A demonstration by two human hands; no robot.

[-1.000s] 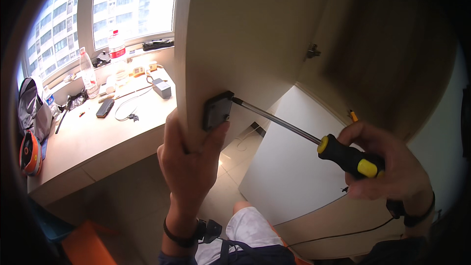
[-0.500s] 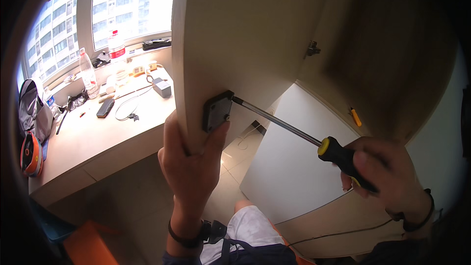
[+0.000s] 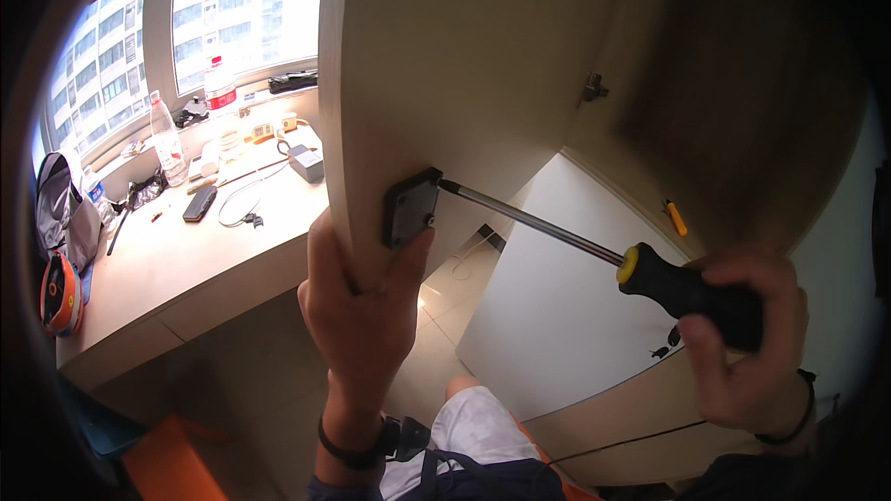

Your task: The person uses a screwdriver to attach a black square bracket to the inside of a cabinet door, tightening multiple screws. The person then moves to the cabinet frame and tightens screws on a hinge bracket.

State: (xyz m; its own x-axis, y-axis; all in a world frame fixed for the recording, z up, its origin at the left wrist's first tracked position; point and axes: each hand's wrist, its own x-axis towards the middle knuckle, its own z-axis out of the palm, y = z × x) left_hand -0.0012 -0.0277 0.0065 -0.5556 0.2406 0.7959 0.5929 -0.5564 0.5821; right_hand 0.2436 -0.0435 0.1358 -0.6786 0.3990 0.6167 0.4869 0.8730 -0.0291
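My left hand (image 3: 364,301) wraps round the edge of a pale cabinet door (image 3: 445,74). Its thumb presses against the lower part of a dark, flat rectangular fitting (image 3: 411,208), which sits on the door's face near that edge. In my right hand (image 3: 742,357) is a screwdriver (image 3: 548,227) with a black and yellow handle and a long metal shaft. Its tip meets the upper corner of the fitting; whether a screw is under it I cannot make out. A small round screw head (image 3: 430,220) shows just above my left thumb.
Behind the door, a yellow-handled tool (image 3: 676,218) lies in the cabinet, below a metal hinge (image 3: 594,88). A white panel (image 3: 557,315) bears small dark pieces (image 3: 665,345). At left, a desk (image 3: 186,260) by the window holds bottles (image 3: 167,139), a charger (image 3: 304,163) and cables.
My right hand has shifted its grip on the screwdriver handle, which has moved slightly right, its tip staying at the fitting. The left hand holds its place.
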